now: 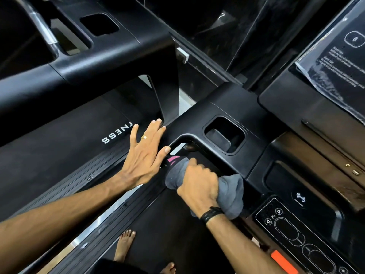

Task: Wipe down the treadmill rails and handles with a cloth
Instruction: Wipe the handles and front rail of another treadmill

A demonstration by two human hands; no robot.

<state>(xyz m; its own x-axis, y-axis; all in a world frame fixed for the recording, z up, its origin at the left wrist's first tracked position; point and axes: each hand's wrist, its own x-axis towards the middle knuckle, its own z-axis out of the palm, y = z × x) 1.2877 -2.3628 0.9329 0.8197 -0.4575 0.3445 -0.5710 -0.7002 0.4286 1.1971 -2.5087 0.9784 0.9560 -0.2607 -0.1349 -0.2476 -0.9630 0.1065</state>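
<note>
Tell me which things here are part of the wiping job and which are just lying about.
Part of the job:
- grey cloth, gripped by the right hand
- black treadmill handle
- left hand, flat and open

Just lying about:
- plastic-wrapped instruction sheet
- orange tab beside the touch panel

White letters "NESS", seen upside down, stand on the neighbouring treadmill's black belt (79, 139); the console sheet's (339, 62) print is illegible.

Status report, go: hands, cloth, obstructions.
Right hand grips grey cloth, wrapped on the treadmill handle. Left hand open, flat beside it. No obstruction visible.
</note>
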